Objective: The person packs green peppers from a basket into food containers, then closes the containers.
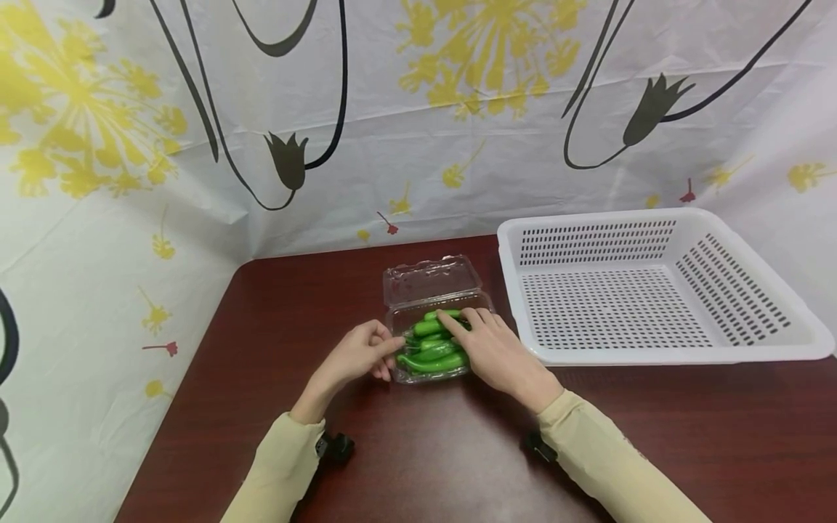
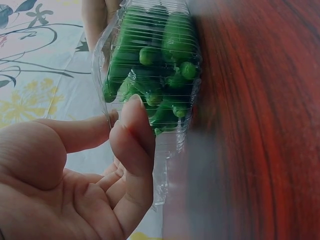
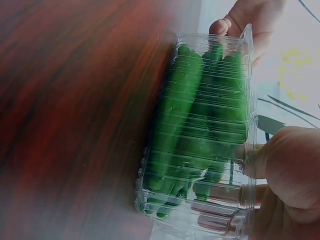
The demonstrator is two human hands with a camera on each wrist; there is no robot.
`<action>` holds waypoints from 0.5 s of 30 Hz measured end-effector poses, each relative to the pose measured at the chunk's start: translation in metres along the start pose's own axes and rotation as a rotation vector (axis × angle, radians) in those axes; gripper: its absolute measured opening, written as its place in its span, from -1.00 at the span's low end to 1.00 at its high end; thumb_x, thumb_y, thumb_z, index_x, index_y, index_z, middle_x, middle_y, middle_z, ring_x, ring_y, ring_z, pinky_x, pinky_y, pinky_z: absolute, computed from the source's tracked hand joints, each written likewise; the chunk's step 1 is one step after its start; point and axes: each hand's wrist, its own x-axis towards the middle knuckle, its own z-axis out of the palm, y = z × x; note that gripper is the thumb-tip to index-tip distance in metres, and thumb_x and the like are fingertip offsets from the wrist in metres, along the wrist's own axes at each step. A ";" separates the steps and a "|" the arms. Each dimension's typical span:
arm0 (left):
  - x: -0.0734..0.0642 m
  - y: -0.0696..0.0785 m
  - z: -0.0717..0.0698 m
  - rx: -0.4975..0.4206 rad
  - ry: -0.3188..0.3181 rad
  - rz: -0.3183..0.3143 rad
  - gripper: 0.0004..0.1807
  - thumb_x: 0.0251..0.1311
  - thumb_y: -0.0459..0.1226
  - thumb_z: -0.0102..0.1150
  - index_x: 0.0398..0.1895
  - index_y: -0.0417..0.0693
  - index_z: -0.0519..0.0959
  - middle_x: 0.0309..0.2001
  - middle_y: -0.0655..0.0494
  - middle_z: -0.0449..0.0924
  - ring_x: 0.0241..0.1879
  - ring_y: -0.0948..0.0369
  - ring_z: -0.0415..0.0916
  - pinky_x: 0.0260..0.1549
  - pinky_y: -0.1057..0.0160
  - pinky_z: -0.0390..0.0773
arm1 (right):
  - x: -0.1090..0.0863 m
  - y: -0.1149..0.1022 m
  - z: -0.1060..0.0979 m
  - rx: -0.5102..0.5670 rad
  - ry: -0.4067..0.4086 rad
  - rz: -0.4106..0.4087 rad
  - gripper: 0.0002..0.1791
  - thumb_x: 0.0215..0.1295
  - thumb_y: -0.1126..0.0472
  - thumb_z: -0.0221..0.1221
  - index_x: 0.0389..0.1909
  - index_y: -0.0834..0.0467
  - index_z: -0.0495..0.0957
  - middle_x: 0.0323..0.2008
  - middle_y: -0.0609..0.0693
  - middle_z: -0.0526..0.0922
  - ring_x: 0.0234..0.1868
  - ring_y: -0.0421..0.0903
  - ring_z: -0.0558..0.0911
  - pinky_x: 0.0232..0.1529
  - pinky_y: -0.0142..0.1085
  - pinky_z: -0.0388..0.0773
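Observation:
Several green peppers [image 1: 434,356] lie side by side in a clear plastic clamshell box [image 1: 399,319] on the table, its lid [image 1: 431,282] folded back at the far side. My left hand [image 1: 362,352] pinches the box's left rim between thumb and forefinger. In the left wrist view, the left fingertips [image 2: 135,107] press the ribbed wall in front of the pepper ends. Over the right side of the box, my right hand [image 1: 493,349] reaches in, digits spread and touching the peppers. The right wrist view shows right fingers [image 3: 215,192] through the clear wall, inside the box.
A large white perforated plastic basket [image 1: 523,312] stands to the right of the box, close beside my right hand. The dark red wooden table [image 1: 418,450] runs back to a white sheet [image 1: 405,181] printed with flowers.

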 end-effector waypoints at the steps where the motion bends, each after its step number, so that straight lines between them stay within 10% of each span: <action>1: 0.000 0.000 0.000 0.002 0.000 -0.001 -0.73 0.42 -0.23 0.22 -0.24 -0.28 0.41 -0.55 -0.07 0.61 -0.68 0.21 0.56 -0.61 0.21 0.61 | 0.000 0.000 0.000 0.000 0.000 0.001 -0.34 0.22 0.49 0.10 0.40 0.21 0.39 0.08 0.30 0.53 0.07 0.22 0.55 0.08 0.06 0.53; 15: -0.001 0.002 -0.003 0.020 0.000 -0.005 -0.74 0.43 -0.24 0.19 -0.20 -0.29 0.42 -0.53 -0.07 0.63 -0.68 0.21 0.56 -0.59 0.16 0.63 | 0.000 0.000 0.000 0.018 0.041 0.002 -0.37 0.25 0.47 0.10 0.39 0.24 0.37 0.04 0.30 0.52 0.05 0.24 0.54 0.00 0.07 0.55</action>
